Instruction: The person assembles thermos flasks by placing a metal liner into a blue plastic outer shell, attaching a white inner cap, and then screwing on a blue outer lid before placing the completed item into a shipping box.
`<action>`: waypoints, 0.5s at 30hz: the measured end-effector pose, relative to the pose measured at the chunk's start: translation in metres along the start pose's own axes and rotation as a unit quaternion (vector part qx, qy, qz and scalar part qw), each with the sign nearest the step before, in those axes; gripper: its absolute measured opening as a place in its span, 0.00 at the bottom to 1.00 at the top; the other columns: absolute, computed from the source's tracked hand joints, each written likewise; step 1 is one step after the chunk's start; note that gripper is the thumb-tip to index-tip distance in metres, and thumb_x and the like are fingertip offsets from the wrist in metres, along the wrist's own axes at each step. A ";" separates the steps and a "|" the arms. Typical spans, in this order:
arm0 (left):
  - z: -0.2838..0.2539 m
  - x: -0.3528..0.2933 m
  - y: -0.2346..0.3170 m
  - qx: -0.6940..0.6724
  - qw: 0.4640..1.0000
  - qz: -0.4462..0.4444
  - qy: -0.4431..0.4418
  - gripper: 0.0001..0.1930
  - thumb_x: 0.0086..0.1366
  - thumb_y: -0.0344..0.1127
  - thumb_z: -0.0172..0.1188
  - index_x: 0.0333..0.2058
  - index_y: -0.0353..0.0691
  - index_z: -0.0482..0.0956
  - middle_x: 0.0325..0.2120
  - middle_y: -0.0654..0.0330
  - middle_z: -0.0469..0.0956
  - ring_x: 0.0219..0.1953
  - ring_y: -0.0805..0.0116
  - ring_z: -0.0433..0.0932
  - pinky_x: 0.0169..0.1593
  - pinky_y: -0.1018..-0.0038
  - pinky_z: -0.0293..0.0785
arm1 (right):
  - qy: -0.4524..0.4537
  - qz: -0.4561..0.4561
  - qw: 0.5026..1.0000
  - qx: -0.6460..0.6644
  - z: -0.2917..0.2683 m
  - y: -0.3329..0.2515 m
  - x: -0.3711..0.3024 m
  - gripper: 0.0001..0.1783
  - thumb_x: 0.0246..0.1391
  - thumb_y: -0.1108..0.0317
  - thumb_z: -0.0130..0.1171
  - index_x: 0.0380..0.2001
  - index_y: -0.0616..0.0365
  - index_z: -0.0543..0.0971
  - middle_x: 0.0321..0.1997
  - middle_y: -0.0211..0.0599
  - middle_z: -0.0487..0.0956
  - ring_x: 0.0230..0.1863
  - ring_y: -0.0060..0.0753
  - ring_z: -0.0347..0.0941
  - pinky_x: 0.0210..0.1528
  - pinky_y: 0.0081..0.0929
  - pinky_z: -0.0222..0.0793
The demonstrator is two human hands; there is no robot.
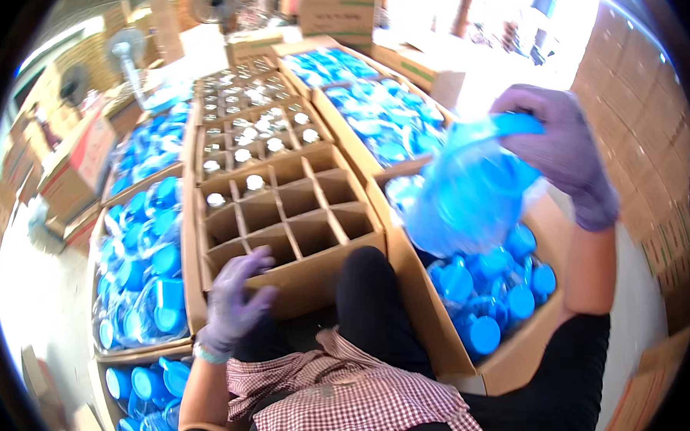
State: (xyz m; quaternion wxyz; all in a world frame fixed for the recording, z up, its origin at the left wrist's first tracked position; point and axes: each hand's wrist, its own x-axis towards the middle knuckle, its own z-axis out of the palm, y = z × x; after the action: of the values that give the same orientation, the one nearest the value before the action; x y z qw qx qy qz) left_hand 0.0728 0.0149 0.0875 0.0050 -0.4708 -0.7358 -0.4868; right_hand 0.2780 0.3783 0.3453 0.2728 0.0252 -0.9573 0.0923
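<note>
A translucent blue plastic jug (467, 198), blurred by motion, hangs tilted from my right hand (553, 141). That gloved hand is closed round its handle, above a carton (426, 304) of blue jugs (485, 336) on my right. My left hand (239, 297), in a purple glove with fingers apart, hovers at the near left corner of a divided carton (324, 266) in front of my knees. Cardboard dividers (285, 212) split that carton into several cells. Two silver-capped pieces (255, 182) stand in its cells at the far left.
Beyond it, more divided cartons hold many silver-capped pieces (242, 154). Open cartons of blue plastic jugs line the left (140, 278) and far right (386, 110). A fan (126, 52) stands at the back left. Stacked cartons (633, 103) rise on the right.
</note>
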 end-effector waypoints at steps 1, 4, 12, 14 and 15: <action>-0.001 0.005 0.017 0.015 0.999 -0.003 0.035 0.31 0.61 0.33 0.69 0.63 0.33 0.74 0.46 0.50 0.83 0.49 0.56 0.83 0.56 0.64 0.78 | -0.015 -0.012 1.000 -0.004 -0.016 -0.033 0.012 0.13 0.43 0.70 0.66 0.34 0.64 0.81 0.34 0.40 0.82 0.35 0.34 0.80 0.42 0.28 0.74; 0.005 0.035 0.083 -0.113 0.979 0.167 -0.014 0.60 0.49 0.63 0.79 0.72 0.33 0.61 0.69 0.47 0.64 0.70 0.53 0.65 0.67 0.58 0.70 | 0.018 -0.008 0.997 0.072 -0.049 -0.079 0.023 0.17 0.33 0.73 0.64 0.33 0.65 0.84 0.31 0.34 0.81 0.32 0.24 0.78 0.38 0.22 0.72; -0.013 -0.017 0.093 -0.463 0.884 0.062 -0.031 0.70 0.52 0.50 0.82 0.78 0.38 0.35 0.76 0.50 0.48 0.76 0.60 0.52 0.76 0.61 0.51 | -0.171 0.007 0.917 0.361 0.070 -0.114 0.102 0.15 0.46 0.77 0.64 0.41 0.64 0.85 0.32 0.32 0.82 0.32 0.26 0.78 0.39 0.22 0.74; 0.009 -0.051 0.033 -0.450 0.893 -0.013 -0.028 0.63 0.56 0.49 0.79 0.77 0.37 0.41 0.73 0.51 0.57 0.74 0.59 0.58 0.74 0.61 0.57 | -0.119 -0.056 0.979 0.155 0.110 -0.120 0.099 0.13 0.50 0.69 0.68 0.41 0.59 0.86 0.32 0.39 0.84 0.33 0.38 0.82 0.41 0.30 0.77; 0.021 -0.074 0.008 -0.449 0.889 -0.080 -0.036 0.60 0.58 0.48 0.78 0.77 0.37 0.43 0.71 0.51 0.60 0.72 0.59 0.60 0.73 0.61 0.60 | -0.110 -0.087 0.979 0.149 0.131 -0.124 0.088 0.13 0.50 0.67 0.69 0.39 0.57 0.86 0.32 0.42 0.84 0.35 0.44 0.82 0.42 0.33 0.78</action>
State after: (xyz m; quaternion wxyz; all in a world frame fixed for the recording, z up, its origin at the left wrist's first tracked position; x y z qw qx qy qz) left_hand 0.1293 -0.0204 0.0481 -0.2720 -0.3793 -0.4737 -0.7469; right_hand 0.1474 0.2320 0.3025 0.1656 0.1590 -0.9512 0.2061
